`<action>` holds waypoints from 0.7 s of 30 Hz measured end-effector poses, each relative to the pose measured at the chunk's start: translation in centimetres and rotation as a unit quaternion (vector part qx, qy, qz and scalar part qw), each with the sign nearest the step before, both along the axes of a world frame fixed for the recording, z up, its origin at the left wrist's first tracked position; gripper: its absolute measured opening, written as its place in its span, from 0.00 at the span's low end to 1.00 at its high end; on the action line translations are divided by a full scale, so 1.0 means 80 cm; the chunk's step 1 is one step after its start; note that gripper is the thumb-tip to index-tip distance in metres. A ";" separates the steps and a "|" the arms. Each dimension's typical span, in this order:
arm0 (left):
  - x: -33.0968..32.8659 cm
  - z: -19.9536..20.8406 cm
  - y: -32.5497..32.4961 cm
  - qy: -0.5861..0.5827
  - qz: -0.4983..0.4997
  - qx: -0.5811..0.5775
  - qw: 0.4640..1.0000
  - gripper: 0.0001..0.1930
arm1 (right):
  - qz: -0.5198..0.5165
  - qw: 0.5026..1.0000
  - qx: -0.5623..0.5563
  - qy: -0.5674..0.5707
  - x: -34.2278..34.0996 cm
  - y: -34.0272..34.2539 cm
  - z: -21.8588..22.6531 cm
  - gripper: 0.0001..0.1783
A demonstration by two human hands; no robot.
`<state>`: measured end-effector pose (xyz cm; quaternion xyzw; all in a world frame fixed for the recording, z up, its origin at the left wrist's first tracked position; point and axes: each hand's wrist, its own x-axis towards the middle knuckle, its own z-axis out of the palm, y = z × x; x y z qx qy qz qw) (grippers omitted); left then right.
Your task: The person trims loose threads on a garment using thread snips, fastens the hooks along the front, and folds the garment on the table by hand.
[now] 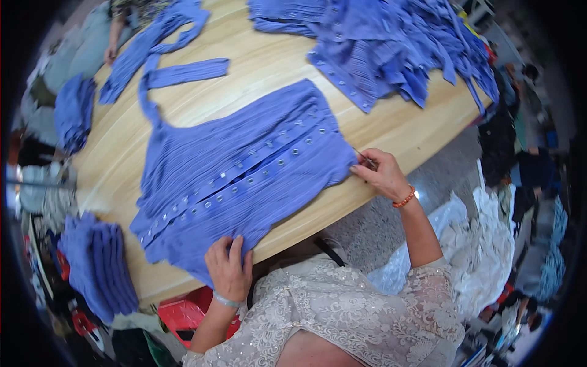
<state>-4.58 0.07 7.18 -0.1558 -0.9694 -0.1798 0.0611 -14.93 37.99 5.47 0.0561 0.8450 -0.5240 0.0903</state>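
Note:
A blue-violet ribbed top (244,165) lies spread on the table, with two rows of metal eyelets or snaps running slantwise across it and a strap at its far left. My left hand (229,266) rests on its near edge, fingers apart and laid on the cloth. At the garment's right corner, my right hand (382,174) is closed around a small dark metal tool (369,163) that looks like thread snips. Its thin tip points toward the cloth. The palm and fingers hide most of the tool.
A loose heap of similar blue-violet garments (373,49) covers the far right of the wooden table (275,241). Folded stacks (101,266) stand at the left edge. Another person's hand (110,54) is at the far left. White cloth and plastic (471,244) lie right of me.

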 end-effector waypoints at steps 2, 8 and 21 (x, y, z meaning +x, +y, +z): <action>0.002 -0.008 0.000 0.047 0.011 -0.010 0.999 0.22 | 0.001 0.999 -0.042 -0.019 -0.005 -0.003 -0.001 0.12; 0.023 -0.001 -0.012 0.100 -0.023 0.002 0.995 0.14 | 0.002 1.000 0.023 0.010 -0.009 0.025 0.028 0.09; 0.010 0.012 -0.047 0.057 -0.001 0.092 0.994 0.21 | -0.023 0.905 0.261 0.334 -0.012 -0.092 0.025 0.10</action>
